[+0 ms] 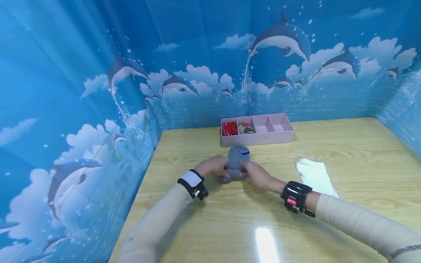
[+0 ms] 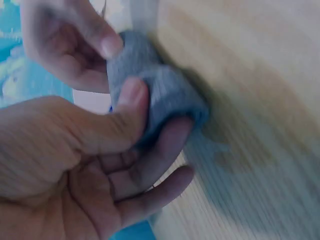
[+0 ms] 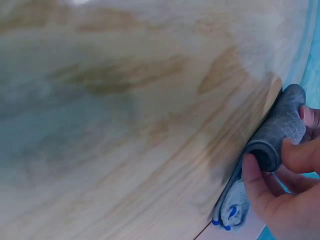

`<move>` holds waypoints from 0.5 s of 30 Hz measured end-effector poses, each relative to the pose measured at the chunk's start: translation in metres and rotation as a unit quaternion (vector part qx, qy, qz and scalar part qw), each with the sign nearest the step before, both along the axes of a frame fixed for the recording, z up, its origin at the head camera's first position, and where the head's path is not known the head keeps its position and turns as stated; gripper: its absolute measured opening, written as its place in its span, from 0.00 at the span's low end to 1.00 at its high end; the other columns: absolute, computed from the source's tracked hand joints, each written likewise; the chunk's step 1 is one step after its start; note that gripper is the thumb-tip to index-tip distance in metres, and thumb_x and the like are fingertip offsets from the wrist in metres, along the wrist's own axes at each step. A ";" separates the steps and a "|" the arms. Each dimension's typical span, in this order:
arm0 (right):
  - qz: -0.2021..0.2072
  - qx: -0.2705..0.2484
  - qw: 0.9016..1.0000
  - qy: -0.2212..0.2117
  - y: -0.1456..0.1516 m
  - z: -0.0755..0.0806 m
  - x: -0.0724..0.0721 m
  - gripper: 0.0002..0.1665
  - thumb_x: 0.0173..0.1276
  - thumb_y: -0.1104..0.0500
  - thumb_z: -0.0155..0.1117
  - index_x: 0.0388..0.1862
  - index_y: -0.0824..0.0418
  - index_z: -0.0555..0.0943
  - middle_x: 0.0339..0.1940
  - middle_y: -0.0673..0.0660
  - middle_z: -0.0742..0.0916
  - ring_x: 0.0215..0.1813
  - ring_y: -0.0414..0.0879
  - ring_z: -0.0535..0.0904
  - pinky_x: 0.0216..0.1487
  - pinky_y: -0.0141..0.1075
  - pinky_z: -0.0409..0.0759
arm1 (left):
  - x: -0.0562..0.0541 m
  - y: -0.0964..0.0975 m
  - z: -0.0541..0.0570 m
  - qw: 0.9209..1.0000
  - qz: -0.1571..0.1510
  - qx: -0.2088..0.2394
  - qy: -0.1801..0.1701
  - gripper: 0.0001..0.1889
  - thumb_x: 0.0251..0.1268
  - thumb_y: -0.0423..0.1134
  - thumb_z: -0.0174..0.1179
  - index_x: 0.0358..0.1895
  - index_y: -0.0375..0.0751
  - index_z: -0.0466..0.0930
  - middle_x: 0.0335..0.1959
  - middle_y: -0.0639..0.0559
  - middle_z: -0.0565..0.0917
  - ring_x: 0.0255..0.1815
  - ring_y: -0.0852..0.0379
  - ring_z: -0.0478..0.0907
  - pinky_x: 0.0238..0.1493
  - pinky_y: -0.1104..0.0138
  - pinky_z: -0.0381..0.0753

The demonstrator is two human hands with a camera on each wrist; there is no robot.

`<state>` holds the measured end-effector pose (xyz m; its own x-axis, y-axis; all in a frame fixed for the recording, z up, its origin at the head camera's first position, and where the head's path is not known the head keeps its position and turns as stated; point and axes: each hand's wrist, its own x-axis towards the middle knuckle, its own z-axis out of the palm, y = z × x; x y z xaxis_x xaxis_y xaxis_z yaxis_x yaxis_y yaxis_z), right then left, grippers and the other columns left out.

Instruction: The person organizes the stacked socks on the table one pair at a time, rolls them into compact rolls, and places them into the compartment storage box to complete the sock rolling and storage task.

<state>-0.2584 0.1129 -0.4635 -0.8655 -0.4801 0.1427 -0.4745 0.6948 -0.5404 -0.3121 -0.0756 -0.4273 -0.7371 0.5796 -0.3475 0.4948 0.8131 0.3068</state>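
Note:
A grey sock with a blue mark lies on the table in front of me, its near end rolled up. My left hand pinches the left end of the roll; in the left wrist view the thumb presses the grey knit from above and a finger is tucked into its open end. At the other end my right hand grips the roll between thumb and fingers, as the right wrist view shows. The unrolled part, with blue marks, lies flat beyond the roll.
Behind the sock stands a pink divided box. A red cloth bundle and a patterned cloth bundle sit in its two left compartments. To the right lies a white sock. A dolphin-print curtain surrounds the table's back and left.

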 end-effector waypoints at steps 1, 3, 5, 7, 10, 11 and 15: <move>-0.003 -0.012 1.000 -0.007 0.000 0.000 -0.001 0.08 0.68 0.69 0.65 0.45 0.69 0.81 0.38 0.61 0.87 0.40 0.50 0.83 0.42 0.43 0.83 | -0.003 -0.002 0.000 1.000 0.011 0.014 -0.017 0.11 0.62 0.38 0.71 0.39 0.35 0.81 0.29 0.54 0.76 0.30 0.60 0.70 0.32 0.70 0.68; -0.006 -0.031 0.999 -0.015 0.002 -0.001 -0.004 0.09 0.68 0.70 0.65 0.47 0.68 0.79 0.39 0.61 0.87 0.41 0.51 0.85 0.44 0.43 0.84 | -0.009 -0.006 -0.002 0.998 0.027 0.035 -0.045 0.12 0.62 0.38 0.71 0.42 0.37 0.79 0.35 0.52 0.79 0.35 0.59 0.73 0.37 0.70 0.70; -0.001 -0.050 0.999 -0.018 0.003 -0.001 -0.006 0.07 0.68 0.70 0.65 0.44 0.67 0.79 0.36 0.60 0.86 0.39 0.50 0.84 0.41 0.41 0.83 | -0.014 -0.008 -0.003 0.997 0.028 0.047 -0.058 0.12 0.63 0.38 0.71 0.42 0.39 0.78 0.39 0.51 0.79 0.39 0.58 0.74 0.40 0.69 0.71; 0.006 -0.066 0.998 -0.012 0.005 -0.001 -0.008 0.05 0.67 0.71 0.65 0.39 0.66 0.78 0.33 0.59 0.85 0.36 0.48 0.82 0.38 0.38 0.81 | -0.016 -0.009 -0.005 0.997 0.017 0.050 -0.063 0.11 0.64 0.38 0.70 0.39 0.40 0.77 0.37 0.51 0.78 0.38 0.57 0.73 0.39 0.69 0.71; 0.015 -0.075 0.997 0.002 0.007 -0.002 -0.010 0.05 0.65 0.73 0.65 0.34 0.66 0.79 0.29 0.58 0.83 0.33 0.45 0.77 0.35 0.35 0.77 | -0.017 -0.009 -0.005 0.997 -0.001 0.047 -0.061 0.09 0.66 0.39 0.69 0.34 0.42 0.77 0.32 0.53 0.75 0.34 0.59 0.72 0.35 0.70 0.69; 0.013 -0.068 0.998 0.009 0.007 -0.002 -0.010 0.05 0.65 0.73 0.65 0.33 0.66 0.80 0.30 0.57 0.82 0.33 0.44 0.76 0.35 0.35 0.76 | -0.016 -0.008 -0.005 0.996 -0.003 0.048 -0.069 0.09 0.67 0.39 0.68 0.33 0.43 0.76 0.30 0.54 0.76 0.32 0.60 0.73 0.35 0.71 0.70; 0.012 -0.020 0.998 0.060 0.010 -0.003 -0.009 0.07 0.64 0.74 0.65 0.38 0.68 0.87 0.34 0.57 0.81 0.38 0.46 0.78 0.41 0.38 0.82 | -0.010 -0.003 -0.003 0.992 -0.013 0.052 -0.110 0.10 0.71 0.39 0.64 0.32 0.40 0.78 0.26 0.55 0.79 0.27 0.60 0.79 0.31 0.73 0.74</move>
